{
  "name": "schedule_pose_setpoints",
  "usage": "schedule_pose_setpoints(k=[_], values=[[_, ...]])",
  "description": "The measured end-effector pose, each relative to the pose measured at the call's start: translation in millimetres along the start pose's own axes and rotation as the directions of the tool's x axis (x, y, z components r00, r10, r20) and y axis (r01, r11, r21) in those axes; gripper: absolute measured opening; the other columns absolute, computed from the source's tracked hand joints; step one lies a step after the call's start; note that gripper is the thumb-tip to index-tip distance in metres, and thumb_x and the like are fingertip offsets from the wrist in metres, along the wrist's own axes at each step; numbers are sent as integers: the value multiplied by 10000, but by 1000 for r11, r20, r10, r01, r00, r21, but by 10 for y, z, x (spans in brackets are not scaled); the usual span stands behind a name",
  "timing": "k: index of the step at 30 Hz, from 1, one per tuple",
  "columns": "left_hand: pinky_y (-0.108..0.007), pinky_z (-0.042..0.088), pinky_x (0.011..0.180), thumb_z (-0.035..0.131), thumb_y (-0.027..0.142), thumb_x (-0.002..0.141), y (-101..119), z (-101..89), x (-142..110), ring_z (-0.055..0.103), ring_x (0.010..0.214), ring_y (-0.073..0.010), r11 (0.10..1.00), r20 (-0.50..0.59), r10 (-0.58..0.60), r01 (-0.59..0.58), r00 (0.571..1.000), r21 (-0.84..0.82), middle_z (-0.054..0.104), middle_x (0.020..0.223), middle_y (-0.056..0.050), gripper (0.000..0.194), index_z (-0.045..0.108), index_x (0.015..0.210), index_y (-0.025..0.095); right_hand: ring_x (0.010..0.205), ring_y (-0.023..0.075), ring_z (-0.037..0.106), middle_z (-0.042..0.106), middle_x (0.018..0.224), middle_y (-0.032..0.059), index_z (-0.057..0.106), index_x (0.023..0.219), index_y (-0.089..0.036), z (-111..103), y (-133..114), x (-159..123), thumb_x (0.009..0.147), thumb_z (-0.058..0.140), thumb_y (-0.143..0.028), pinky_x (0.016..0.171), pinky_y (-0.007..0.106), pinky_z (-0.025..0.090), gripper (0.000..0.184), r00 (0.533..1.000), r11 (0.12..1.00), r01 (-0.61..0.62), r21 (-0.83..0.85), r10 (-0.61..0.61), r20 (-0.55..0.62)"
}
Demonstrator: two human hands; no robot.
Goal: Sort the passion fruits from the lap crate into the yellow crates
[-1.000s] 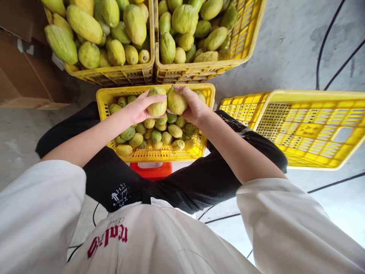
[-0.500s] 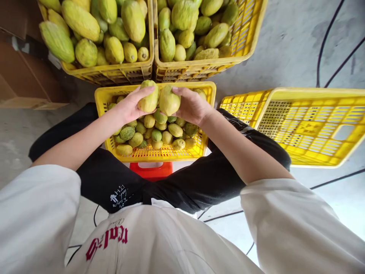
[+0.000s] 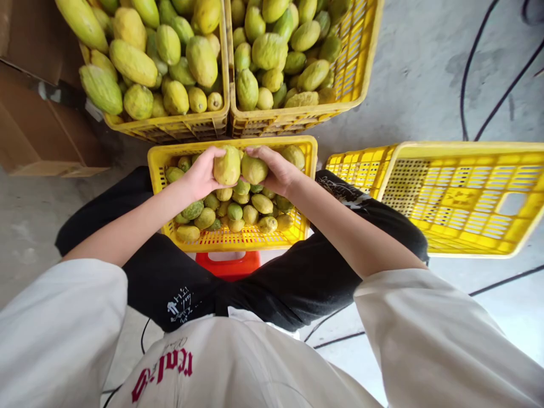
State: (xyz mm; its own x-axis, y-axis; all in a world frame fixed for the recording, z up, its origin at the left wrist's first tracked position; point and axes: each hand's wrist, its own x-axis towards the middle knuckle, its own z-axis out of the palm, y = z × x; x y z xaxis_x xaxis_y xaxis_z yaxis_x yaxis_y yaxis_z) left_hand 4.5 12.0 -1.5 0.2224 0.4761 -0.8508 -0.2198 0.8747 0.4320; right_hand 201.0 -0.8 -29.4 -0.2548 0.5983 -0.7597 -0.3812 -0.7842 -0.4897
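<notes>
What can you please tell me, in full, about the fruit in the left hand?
The fruit is yellow-green, plump and somewhat longer than wide, with slightly uneven skin. The side in view looks whole. The left hand grips it from the left, thumb at its upper edge, fingers lower down. It is held above the crate, beside a second fruit; whether the two touch, I cannot tell.

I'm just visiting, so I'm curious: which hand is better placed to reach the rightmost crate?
Likely the right hand: it is nearer the rightmost crate, though holding a fruit. The left hand, holding another fruit, would have to cross past it.
</notes>
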Motion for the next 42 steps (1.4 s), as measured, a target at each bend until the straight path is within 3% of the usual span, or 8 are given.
schedule_pose_setpoints(k=[7,12,15,19,25,29,33,42], values=[[-607,641,1342,820,167,915,-64,-118,71,774,1551,-368,999,-30,41,-41,999,-7,878,1468,-129,402,706,1295,233,1137,385,826,808,921,65,637,944,-295,-45,-45,11,777,761,-277,1001,537,757,209,1000,998,-16,53,15,18],[-438,581,1407,831,213,1035,42,-43,113,778,1567,-297,989,22,142,-141,990,-53,919,1325,-125,169,769,1191,203,1173,370,833,829,938,61,593,908,-306,-15,-126,21,727,827,-233,1049,508,753,305,1000,997,10,74,-12,27],[-480,568,1427,819,178,1034,118,47,106,786,1559,-312,985,44,165,-163,985,-53,931,1282,-112,224,808,1258,180,1206,340,832,835,976,30,621,957,-309,41,-178,30,796,940,-276,1081,490,752,359,997,994,68,88,-71,30],[-571,522,1465,845,208,1053,170,171,79,737,1618,-329,975,51,191,-184,980,-126,879,1501,-122,318,758,1358,201,1251,299,820,833,1014,-13,665,1044,-310,120,-305,57,879,949,-285,1144,462,720,329,991,988,134,76,-135,0],[-597,554,1439,545,345,1218,223,247,40,699,1657,-339,977,22,158,-153,987,-150,892,1391,-108,225,730,1262,224,1291,302,783,825,1050,-34,643,1102,-333,125,-491,15,834,990,-233,1180,499,696,450,974,974,226,32,-226,11],[-594,637,1347,708,289,1137,216,172,35,741,1610,-339,973,85,225,-219,971,-80,863,1470,-96,205,714,1337,242,1312,334,781,843,1129,25,658,1108,-319,38,-515,-44,963,847,-440,1143,538,711,267,985,986,166,24,-167,53],[-559,654,1303,806,209,1083,174,95,3,788,1542,-347,979,118,204,-205,972,-5,888,1347,-111,195,742,1267,199,1309,366,803,854,1134,42,709,1139,-307,-43,-440,-90,944,834,-615,1106,576,714,385,988,993,116,-8,-115,99],[-541,654,1289,892,134,988,108,125,61,854,1402,-314,988,106,151,-152,983,8,903,1286,-50,385,745,1319,268,1224,329,842,863,959,29,733,955,-298,127,-364,-232,919,887,-527,1127,487,678,278,994,994,81,-69,-76,73]])
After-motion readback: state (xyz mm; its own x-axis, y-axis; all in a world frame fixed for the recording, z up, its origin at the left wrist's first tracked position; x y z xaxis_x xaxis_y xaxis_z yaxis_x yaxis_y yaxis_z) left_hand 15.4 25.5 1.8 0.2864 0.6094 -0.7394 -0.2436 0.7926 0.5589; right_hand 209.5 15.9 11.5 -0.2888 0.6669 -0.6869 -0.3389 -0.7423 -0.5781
